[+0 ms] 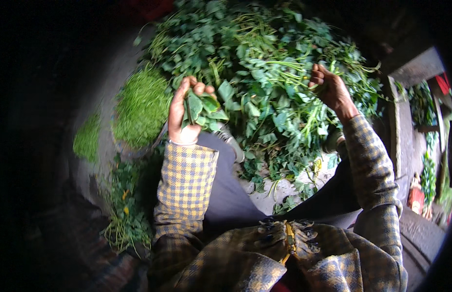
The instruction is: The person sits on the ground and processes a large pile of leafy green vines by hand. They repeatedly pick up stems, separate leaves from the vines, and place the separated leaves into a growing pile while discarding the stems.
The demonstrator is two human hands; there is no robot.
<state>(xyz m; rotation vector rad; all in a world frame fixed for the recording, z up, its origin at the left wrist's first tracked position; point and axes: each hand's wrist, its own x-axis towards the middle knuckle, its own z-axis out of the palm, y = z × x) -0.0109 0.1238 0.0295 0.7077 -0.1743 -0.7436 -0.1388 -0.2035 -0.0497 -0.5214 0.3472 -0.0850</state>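
Observation:
Several green leaves (pixel 202 109) lie stacked in my left hand (pixel 179 109), whose fingers curl around them with the palm turned up. My right hand (pixel 332 87) hovers over the right side of a large heap of leafy green vines (pixel 262 106), its fingers bent together. Pale green stems (pixel 288 65) run close to those fingertips. Whether the right hand grips a stem is not clear.
Left of the heap is a mound of thin green stalks (pixel 142 109), with a smaller pile of stalks (pixel 86 138) beyond it. Loose vines (pixel 129 208) lie by my left leg. A shoe (pixel 229 142) touches the heap. A wooden frame (pixel 397 120) stands at right.

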